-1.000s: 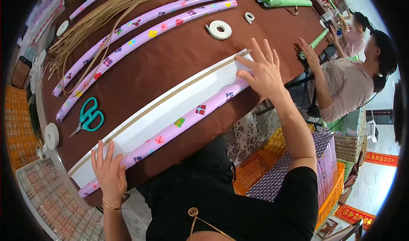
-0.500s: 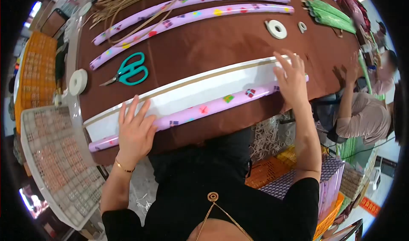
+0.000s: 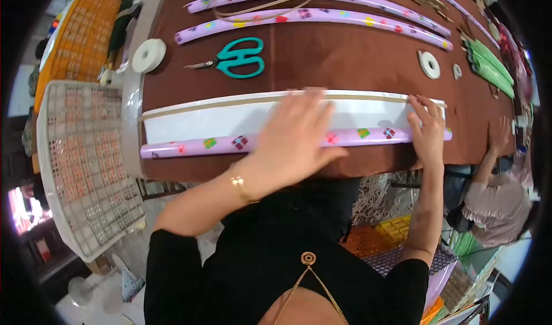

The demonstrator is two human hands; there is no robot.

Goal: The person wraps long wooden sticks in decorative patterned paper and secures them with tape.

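Near the front edge of the brown counter (image 3: 362, 49), a purple patterned roll (image 3: 195, 147) lying lengthwise, with a white sheet (image 3: 201, 121) spread flat just behind, apparently part of the same paper, and a tan strip (image 3: 368, 97) running along the far margin.

Likeliest trouble from here: a skewed or cone-shaped roll, caused by uneven pressure, with one hand near the middle, the other at the right end, and no hand at the left end. Possible too: a crease or a crooked seam, given an adhesive strip touched at the wrong angle. Less likely: a slip over the front edge, from lying so close to it.

Left hand (image 3: 296, 138): palm down across the middle of sheet and roll, fingers extended and a little apart, thumb out to the right, nothing gripped. Hard to tell, through the blur, whether pressing or just hovering. Right hand (image 3: 427, 132): across the right end of the roll, fingers partly bent and parted, tips seemingly touching by the strip, thumb apart over the sheet, no closing around the roll.

Beyond, well apart from both hands: teal-handled scissors (image 3: 241, 59).
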